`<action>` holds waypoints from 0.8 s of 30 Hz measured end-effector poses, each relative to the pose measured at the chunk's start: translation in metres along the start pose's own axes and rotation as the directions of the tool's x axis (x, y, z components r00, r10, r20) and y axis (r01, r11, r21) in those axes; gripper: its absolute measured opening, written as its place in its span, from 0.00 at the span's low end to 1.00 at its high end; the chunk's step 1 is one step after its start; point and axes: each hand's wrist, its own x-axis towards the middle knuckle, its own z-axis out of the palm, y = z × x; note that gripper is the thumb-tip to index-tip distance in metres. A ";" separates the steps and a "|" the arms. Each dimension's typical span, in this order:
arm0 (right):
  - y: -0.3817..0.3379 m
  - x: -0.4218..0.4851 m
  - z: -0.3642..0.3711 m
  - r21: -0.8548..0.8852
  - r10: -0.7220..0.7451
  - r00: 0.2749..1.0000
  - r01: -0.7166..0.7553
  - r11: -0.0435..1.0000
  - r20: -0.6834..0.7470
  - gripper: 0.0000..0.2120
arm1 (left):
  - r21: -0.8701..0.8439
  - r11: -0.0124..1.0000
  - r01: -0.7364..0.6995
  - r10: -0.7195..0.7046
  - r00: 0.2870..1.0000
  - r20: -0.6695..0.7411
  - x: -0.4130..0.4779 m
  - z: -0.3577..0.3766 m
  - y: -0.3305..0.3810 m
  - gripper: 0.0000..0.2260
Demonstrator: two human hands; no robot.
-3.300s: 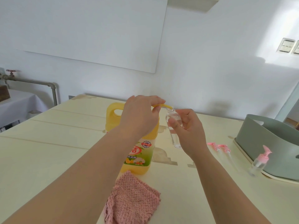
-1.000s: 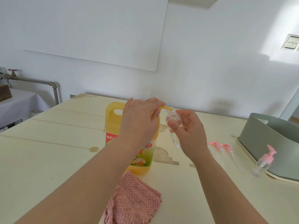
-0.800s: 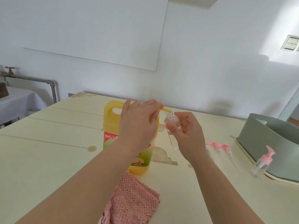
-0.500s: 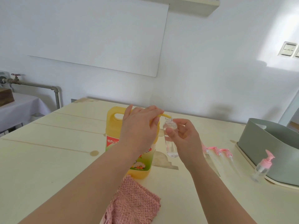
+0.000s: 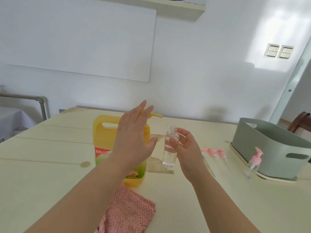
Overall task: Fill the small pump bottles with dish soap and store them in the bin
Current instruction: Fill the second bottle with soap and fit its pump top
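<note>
The small bottle [image 5: 170, 148] has come away from the pump spout [image 5: 155, 115]. Half a second ago its mouth sat under that spout; now it is lower and to the right, held upright above the middle of the table [image 5: 42, 165]. The right hand [image 5: 186, 148] grips it with thumb and curled fingers around the body. The left hand [image 5: 134, 140], which had been pressing the pump, has lifted off. Its fingers are now straight and spread, holding nothing, in front of the dish soap jug [image 5: 104, 137].

The jug's label has a red band with white Chinese characters above a green field; I cannot read them with certainty.

The bottle is clear plastic, uncapped, with a threaded neck and clear liquid in its lower part.

The yellow jug stands just left of the bottle, and a pink cloth [image 5: 129, 212] lies towards the table's near edge. Right of the hand lie loose pink pump heads [image 5: 213, 152]. Further right, a second bottle with a pink pump [image 5: 253, 163] stands just beside the grey-green bin [image 5: 269, 145] at the right edge.
</note>
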 end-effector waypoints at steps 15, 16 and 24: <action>0.042 -0.027 -0.047 -0.074 0.129 0.987 -0.136 0.988 -0.091 0.25 | -0.033 0.989 0.147 -0.146 0.988 0.039 0.010 0.009 0.007 0.36; 0.044 -0.028 -0.048 -0.076 0.130 0.987 -0.137 0.988 -0.089 0.25 | -0.034 0.987 0.159 -0.158 0.987 0.034 0.007 0.011 0.008 0.36; 0.050 -0.038 -0.060 -0.067 0.156 0.987 -0.158 0.985 -0.038 0.26 | -0.069 0.990 -0.124 0.115 0.986 -0.118 -0.053 0.055 0.028 0.23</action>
